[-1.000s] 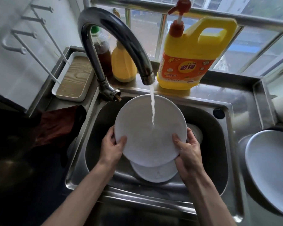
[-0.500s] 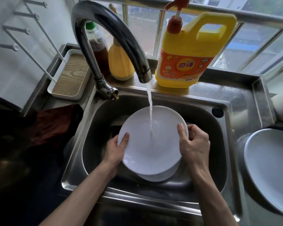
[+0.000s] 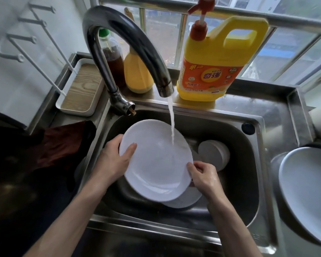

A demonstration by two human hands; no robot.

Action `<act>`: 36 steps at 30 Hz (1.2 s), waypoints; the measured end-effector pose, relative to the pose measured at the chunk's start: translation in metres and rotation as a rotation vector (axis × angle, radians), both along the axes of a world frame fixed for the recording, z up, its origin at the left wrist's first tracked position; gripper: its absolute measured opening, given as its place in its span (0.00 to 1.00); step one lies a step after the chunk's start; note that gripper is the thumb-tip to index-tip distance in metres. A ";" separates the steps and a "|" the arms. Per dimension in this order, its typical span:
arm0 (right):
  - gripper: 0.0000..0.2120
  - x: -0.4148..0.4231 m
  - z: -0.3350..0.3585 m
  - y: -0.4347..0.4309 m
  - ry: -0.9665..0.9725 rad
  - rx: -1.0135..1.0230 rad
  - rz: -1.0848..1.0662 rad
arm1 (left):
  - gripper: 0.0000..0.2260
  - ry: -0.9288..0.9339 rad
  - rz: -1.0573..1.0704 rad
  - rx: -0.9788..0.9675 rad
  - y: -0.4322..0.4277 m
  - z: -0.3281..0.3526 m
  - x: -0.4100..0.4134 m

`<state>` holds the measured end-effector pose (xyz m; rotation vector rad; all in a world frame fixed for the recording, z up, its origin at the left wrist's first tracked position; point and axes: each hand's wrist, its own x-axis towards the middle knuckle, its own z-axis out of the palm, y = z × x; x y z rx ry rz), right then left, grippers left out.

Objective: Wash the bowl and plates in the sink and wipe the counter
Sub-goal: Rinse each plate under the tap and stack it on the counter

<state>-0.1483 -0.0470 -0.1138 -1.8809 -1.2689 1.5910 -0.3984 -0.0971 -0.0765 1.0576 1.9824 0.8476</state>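
- Plate tilted under the tap stream, over the sink.
- Left hand grips its left rim, thumb on top.
- Right hand pinches the lower right rim.

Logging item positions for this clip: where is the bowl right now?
In the head view the bowl lies tipped, base showing, inside the sink, to the right of the held plate and just beyond the right hand.
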 end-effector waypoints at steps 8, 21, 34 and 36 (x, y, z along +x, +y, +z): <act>0.10 -0.003 0.006 -0.001 0.195 0.272 -0.139 | 0.06 -0.233 0.236 0.133 -0.012 -0.020 0.007; 0.09 -0.007 0.043 0.011 0.169 0.559 -0.142 | 0.33 -0.571 0.261 -0.136 -0.010 -0.058 0.052; 0.07 0.013 0.008 0.008 0.112 0.102 -0.144 | 0.14 -0.618 0.326 -0.245 -0.016 -0.033 0.019; 0.06 0.013 -0.004 0.003 0.084 0.041 -0.145 | 0.17 -0.626 0.233 -0.211 -0.020 -0.020 0.009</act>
